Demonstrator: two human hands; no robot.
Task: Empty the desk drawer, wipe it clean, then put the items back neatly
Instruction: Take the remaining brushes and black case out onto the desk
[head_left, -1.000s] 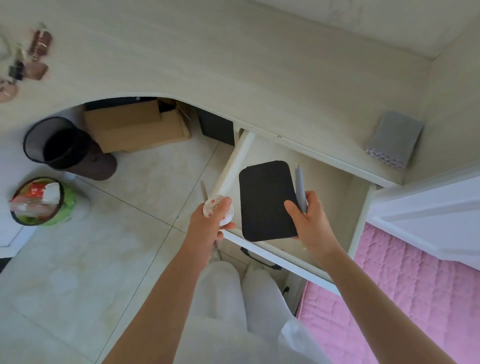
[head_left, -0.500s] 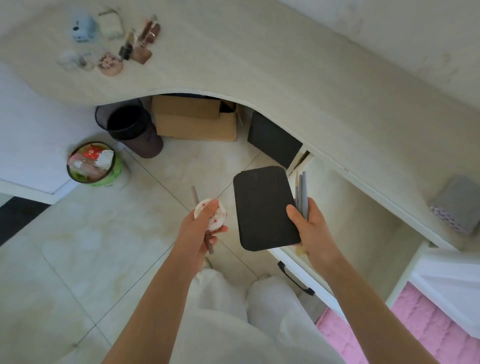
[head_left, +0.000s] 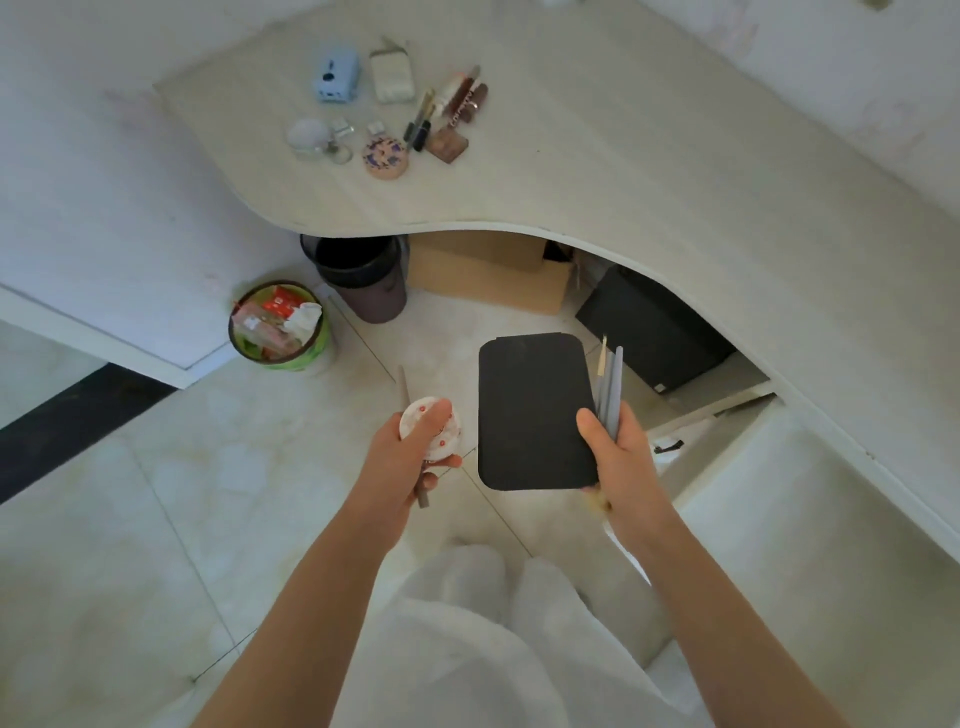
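left hand (head_left: 410, 457) grips round white tin (head_left: 431, 426) | right hand (head_left: 621, 457) grips flat matte-black pad (head_left: 535, 410), grey pens (head_left: 612, 384)

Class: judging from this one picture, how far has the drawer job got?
Partly emptied: small items already lie on the desk. In hand: left hand holds a round tin, right hand a black pad and pens. Wiping and refilling remain.

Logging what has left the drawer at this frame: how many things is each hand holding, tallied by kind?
Flat black rounded-rectangle pad, right hand: 1
Slim grey pens, right hand: about 2, plus one thin pale stick
Round white container with red dots, left hand: 1
Thin grey-brown stick, left hand: 1
Total: about 6
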